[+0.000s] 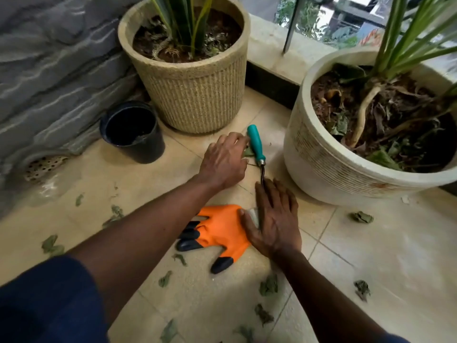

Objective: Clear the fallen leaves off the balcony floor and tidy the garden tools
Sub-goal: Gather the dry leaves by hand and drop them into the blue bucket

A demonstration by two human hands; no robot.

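I judge that I am at the tools part of the task, not yet at the leaves: many dry green fallen leaves lie scattered over the beige tiled balcony floor, and none is gathered. The small garden hand tool with a teal plastic handle and a dark bent metal shank lies flat on the tiles between the ribbed beige plant pot and the round white plant pot. My left hand reaches to the handle from its left side. Its fingers are a little bent and slightly apart, and the tips are at the handle or just touching it, but they are not closed around it. My right hand lies flat, palm down, with straight fingers held close together. They cover the working end of the tool, so I cannot tell what kind of head it has. The heel of this hand and the thumb rest on the pale cuff of the orange rubber-coated glove with black fingertips, which lies flat on the floor just beside the tool. For the next move, I think the left fingers must curl round the teal handle, and the right hand must lift first so that the tool can come free. One leaf lies partly under the handle and may come up with it. The round black plastic bucket by the wall looks like a fitting place for tools or leaves.
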